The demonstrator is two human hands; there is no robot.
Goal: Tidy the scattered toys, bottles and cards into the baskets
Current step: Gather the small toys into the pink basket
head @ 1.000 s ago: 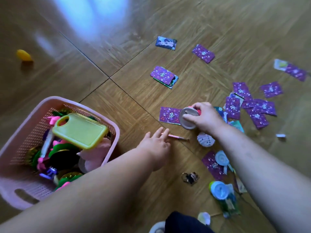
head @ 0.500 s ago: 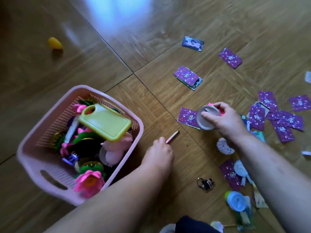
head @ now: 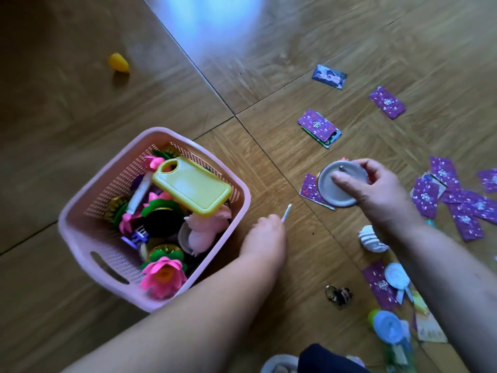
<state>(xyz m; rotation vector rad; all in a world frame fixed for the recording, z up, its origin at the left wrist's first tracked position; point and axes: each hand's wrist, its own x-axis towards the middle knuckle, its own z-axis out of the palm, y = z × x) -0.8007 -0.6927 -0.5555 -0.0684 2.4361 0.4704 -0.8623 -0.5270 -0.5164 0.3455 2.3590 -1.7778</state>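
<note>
- A round grey disc (head: 340, 184) hangs just above the wooden floor (head: 269, 76), gripped at its rim by the right hand (head: 376, 189), thumb across its face and fingers curled over the far edge; something pink shows behind it, too hidden to name.
- A thin pink stick (head: 286, 212) juts from the fingertips of the left hand (head: 265, 235), which appears to pinch its near end, low over the floor and just beside the basket.
- The pink basket (head: 88, 205) sits left of both hands, already heaped: a yellow-green toy board (head: 192, 189) lies on top and a pink flower (head: 162, 275) leans against the near wall.
- Purple cards (head: 457, 200) lie scattered to the right, one (head: 309, 188) directly under the disc; a white ridged toy (head: 372, 239), a blue-capped bottle (head: 388, 325) and a dark keyring (head: 338, 293) lie nearer the person.
- A yellow toy (head: 118, 63) sits well apart, far left.
- The step in hand looks like pick-up with both hands loaded. The next move likely calls for carrying the stick and disc over the rim and dropping them where the pile leaves room.
</note>
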